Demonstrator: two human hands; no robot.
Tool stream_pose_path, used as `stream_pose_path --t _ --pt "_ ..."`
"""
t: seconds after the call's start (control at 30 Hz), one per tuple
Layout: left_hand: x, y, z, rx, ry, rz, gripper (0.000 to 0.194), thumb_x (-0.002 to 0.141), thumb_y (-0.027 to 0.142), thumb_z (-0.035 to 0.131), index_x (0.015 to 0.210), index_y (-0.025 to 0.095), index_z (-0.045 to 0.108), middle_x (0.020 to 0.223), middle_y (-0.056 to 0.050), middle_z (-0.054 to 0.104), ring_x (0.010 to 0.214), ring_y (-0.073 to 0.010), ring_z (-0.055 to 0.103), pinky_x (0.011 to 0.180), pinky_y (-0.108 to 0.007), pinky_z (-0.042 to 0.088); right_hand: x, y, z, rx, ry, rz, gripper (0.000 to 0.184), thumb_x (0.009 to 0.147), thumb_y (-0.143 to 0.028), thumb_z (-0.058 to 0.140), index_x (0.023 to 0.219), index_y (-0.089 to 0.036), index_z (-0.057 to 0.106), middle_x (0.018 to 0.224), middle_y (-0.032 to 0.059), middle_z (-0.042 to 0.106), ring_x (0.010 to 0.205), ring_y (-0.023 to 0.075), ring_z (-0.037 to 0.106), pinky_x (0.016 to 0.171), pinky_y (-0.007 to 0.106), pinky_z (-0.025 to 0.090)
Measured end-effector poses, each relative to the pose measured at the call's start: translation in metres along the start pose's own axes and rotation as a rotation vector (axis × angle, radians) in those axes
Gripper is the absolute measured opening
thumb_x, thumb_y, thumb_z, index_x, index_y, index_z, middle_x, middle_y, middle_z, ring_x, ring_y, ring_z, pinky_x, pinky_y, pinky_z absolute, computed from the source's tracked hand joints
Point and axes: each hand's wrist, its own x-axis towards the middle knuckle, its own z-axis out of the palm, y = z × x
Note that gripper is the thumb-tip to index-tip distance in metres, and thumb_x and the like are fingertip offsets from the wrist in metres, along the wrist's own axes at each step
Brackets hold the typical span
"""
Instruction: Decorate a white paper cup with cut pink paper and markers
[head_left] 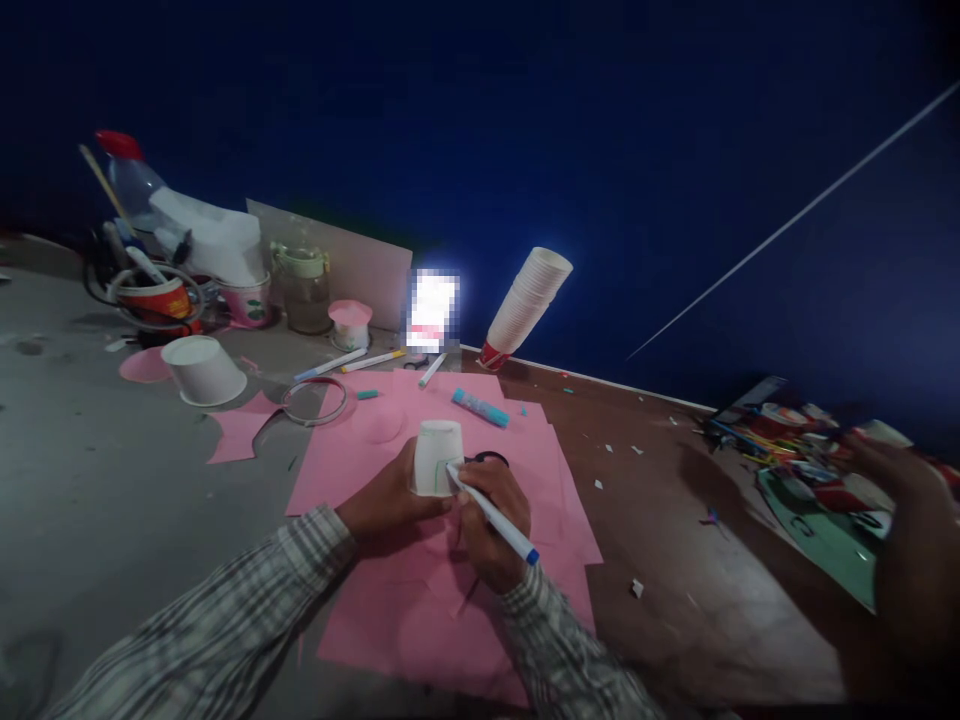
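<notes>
A white paper cup (438,450), turned upside down, is gripped at its left side by my left hand (391,498). Green lines show on its lower front. My right hand (496,512) holds a white marker pen (498,524) with a blue end, its tip against or very near the cup wall. Beneath both hands lie overlapping pink paper sheets (367,620). Just behind my right hand, a dark loop like a scissors handle (491,458) partly shows. A turquoise glue stick (480,407) rests on the paper beyond the cup.
Another white cup (202,370), a ring (315,401) and a pink paper scrap (244,428) lie at left. A tall cup stack (526,305) leans near the blue wall, beside a bright pixelated screen (433,308). Another person's arm (919,540) reaches over clutter at right.
</notes>
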Motion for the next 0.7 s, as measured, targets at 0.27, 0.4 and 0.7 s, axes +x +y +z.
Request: stream_pose_path --t 0.27,0.4,0.7 --pt "0.0001 -0.0006 0.0005 0.030 0.015 -0.005 0.067 0.067 0.039 0.078 0.119 0.016 0.042 0.119 -0.013 0.056 0.109 -0.0293 0.055 0.091 -0.044 0.046 -0.0050 0.0053 0.0035 -0.029 -0.022 -0.016 0.018 0.080 -0.013 0.055 0.094 -0.020 0.064 0.085 0.0069 0.066 0.079 0.0219 0.065 0.071 0.040 0.056" --pt "-0.0010 0.0008 0.0010 0.023 0.033 -0.033 0.066 0.065 0.037 0.079 0.117 0.016 0.044 0.115 -0.011 0.058 0.106 -0.0288 0.056 0.089 -0.042 0.047 -0.0065 0.0056 0.0039 -0.009 -0.042 -0.042 0.019 0.080 -0.013 0.055 0.094 -0.021 0.064 0.086 0.0067 0.066 0.084 0.0224 0.065 0.074 0.039 0.056" --pt "-0.0002 0.0028 0.0020 0.039 0.043 -0.003 0.064 0.066 0.037 0.078 0.116 0.015 0.044 0.115 -0.012 0.057 0.108 -0.0293 0.054 0.090 -0.042 0.046 -0.0048 0.0029 0.0037 -0.001 -0.049 0.017 0.019 0.080 -0.012 0.055 0.095 -0.022 0.063 0.088 0.0070 0.065 0.083 0.0224 0.065 0.072 0.039 0.056"
